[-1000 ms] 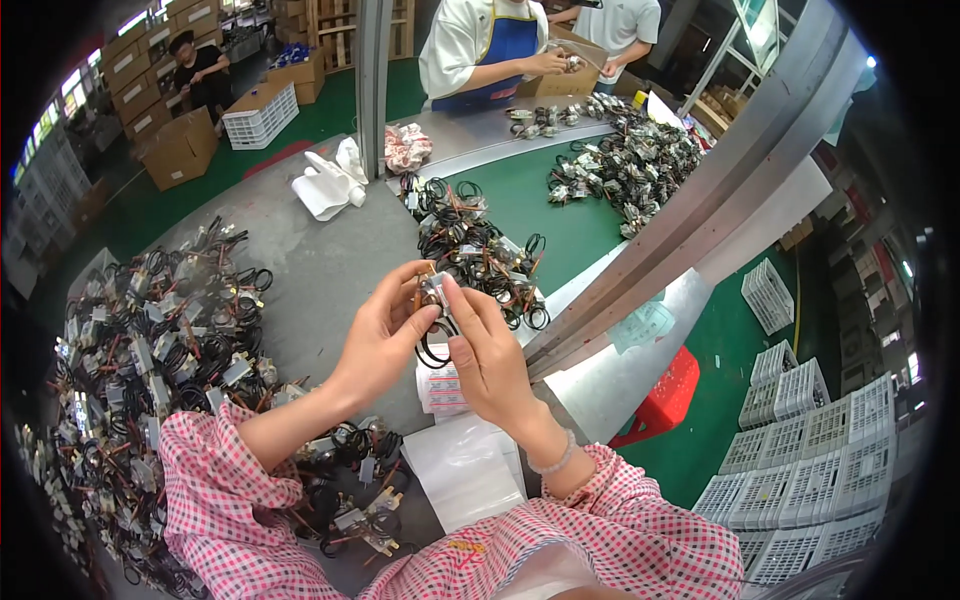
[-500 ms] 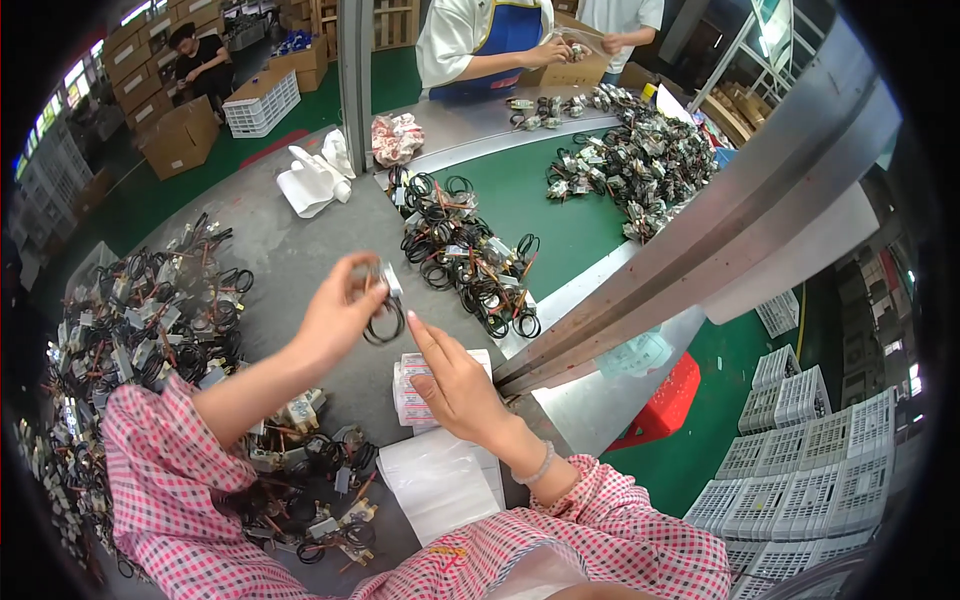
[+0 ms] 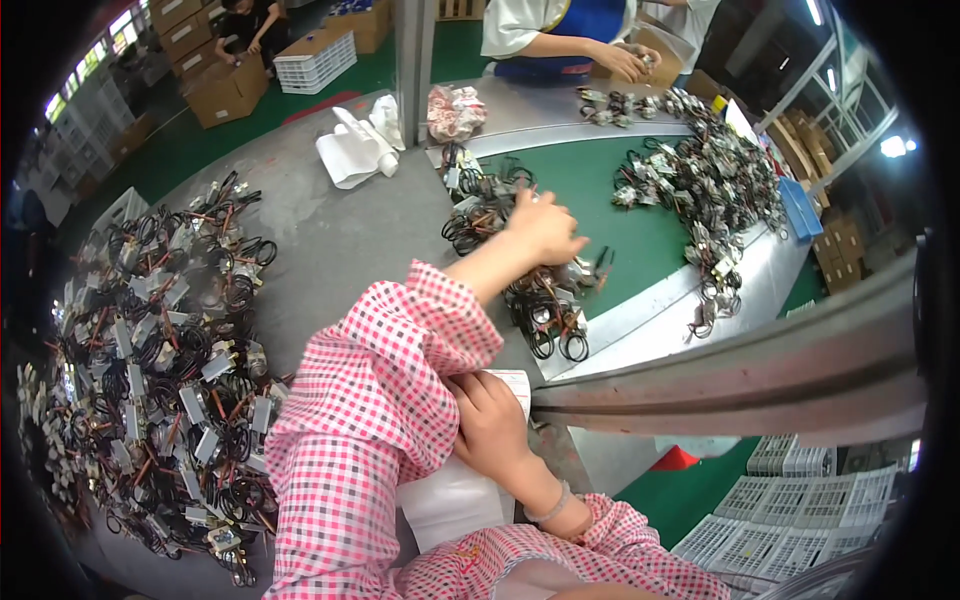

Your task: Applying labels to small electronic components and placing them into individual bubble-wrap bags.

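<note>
My left hand [image 3: 545,230] reaches across to the middle row of small parts with coiled black cables [image 3: 550,318]. Its thumb stands apart from the fingers, so it looks open, though the fingertips are blurred over the parts. My right hand [image 3: 492,428] is bent low over a stack of white printed labels [image 3: 516,384]. The left sleeve [image 3: 375,400] crosses in front and hides its fingertips, so I cannot see whether it grips a label. Below it lies a white plastic sheet or bag [image 3: 455,508].
A large heap of cabled parts [image 3: 170,350] covers the left side. Another pile [image 3: 710,180] lies on the green surface [image 3: 630,265]. A metal post [image 3: 740,385] stands close to my right. White crumpled wrapping [image 3: 355,150] sits farther back. Across the table, a co-worker's hands [image 3: 630,62] hold something small.
My left hand has carried the cabled part from in front of me to the middle row and seems to have let it go. My right hand has drawn back onto the labels. The view has shifted.
</note>
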Motion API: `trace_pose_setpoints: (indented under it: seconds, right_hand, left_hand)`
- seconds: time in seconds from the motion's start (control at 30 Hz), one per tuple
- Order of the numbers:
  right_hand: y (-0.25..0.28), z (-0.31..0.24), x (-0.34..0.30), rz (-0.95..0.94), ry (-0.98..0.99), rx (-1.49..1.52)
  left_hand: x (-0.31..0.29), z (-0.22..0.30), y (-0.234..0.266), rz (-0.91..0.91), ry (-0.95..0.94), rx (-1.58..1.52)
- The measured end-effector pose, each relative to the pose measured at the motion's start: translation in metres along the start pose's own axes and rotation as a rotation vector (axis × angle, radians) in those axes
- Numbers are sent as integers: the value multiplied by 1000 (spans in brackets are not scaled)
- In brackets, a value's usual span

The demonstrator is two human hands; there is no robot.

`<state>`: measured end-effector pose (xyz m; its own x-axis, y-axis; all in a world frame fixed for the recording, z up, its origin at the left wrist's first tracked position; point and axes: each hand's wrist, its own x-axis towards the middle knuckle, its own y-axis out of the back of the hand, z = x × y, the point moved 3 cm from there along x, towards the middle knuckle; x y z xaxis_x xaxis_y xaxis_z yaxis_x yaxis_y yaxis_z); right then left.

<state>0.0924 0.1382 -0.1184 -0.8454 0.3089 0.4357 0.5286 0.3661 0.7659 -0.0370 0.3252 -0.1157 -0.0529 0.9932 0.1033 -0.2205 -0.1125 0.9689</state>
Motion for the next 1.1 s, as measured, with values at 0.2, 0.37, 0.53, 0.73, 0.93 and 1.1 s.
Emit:
trace_pose_setpoints:
  seconds: [0.2,0.37,0.53,0.73,0.93,1.1]
  right_hand:
    - [6,-7,-2,25,-54,138]
    - [30,-6,2,52,-31,496]
    - [63,-19,-38,-197,-82,471]
    - [57,-29,-74,-385,-155,186]
    - [44,-39,-88,-431,-467,524]
    - [50,-31,-103,-183,-606,975]
  left_hand:
    - [-1,-8,15,-28,-97,16]
    - [-71,-28,48,327,-251,50]
    - [-184,-11,99,-190,-70,-84]
    - [-295,18,78,-744,-58,-254]
    - [-322,27,32,-677,-70,-286]
    - [-286,6,63,-247,212,-778]
